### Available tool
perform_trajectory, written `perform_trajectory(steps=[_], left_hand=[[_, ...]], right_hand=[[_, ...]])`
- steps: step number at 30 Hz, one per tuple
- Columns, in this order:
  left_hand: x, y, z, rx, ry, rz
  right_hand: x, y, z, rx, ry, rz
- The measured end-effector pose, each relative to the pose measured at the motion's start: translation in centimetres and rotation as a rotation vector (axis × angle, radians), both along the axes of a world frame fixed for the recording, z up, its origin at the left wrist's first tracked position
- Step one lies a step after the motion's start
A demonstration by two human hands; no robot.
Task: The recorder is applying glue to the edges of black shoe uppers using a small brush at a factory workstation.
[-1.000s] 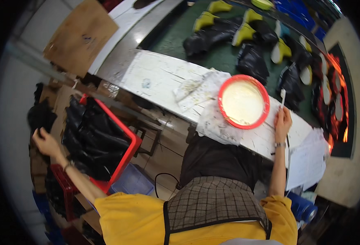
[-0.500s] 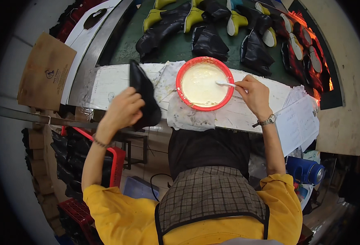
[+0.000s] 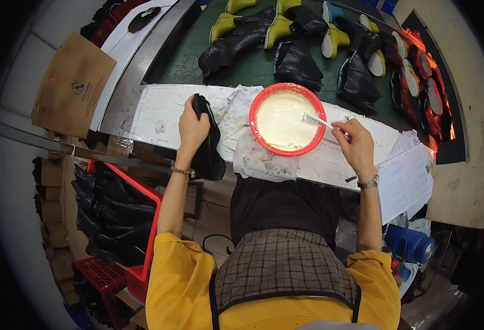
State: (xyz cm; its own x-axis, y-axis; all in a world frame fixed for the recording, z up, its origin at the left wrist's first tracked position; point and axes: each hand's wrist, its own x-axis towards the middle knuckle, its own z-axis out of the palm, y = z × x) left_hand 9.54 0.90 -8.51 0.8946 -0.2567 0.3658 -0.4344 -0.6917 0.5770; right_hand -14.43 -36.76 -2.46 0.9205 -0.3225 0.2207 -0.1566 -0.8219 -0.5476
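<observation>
My left hand (image 3: 192, 127) grips a black boot upper (image 3: 211, 151) by its top edge, thumb on one side and fingers on the other. It hangs upright over the front edge of the white board, left of a red bowl (image 3: 254, 124). Creamy white liquid (image 3: 286, 118) fills much of the bowl. Between thumb and fingers, my right hand (image 3: 357, 144) holds a thin white brush (image 3: 317, 120) like a toothbrush. The brush's head is over the liquid near the bowl's right side; I cannot tell whether it touches.
Behind the white board (image 3: 162, 102), a green belt (image 3: 181, 69) carries black boots (image 3: 297, 65) on yellow lasts (image 3: 279, 30). An orange glow lights the belt's right end. Written papers (image 3: 404, 181) lie at right. A red crate (image 3: 155, 220) of black uppers stands lower left.
My left hand has turned the boot upper and now grips its top edge from the left. My right hand has shifted away from the bowl, with the brush more tilted. The whole view has shifted slightly.
</observation>
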Motion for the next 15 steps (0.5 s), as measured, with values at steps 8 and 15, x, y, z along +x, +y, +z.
perform_trajectory(steps=[8, 15], left_hand=[[-6.0, -2.4, 12.0, -0.138, 0.896, -0.482], [-8.7, -6.1, 15.3, 0.063, 1.007, -0.646]], right_hand=[[2.1, 0.6, 1.3, 0.226, -0.358, 0.237], [4.8, 4.1, 4.1, 0.104, -0.383, 0.516]])
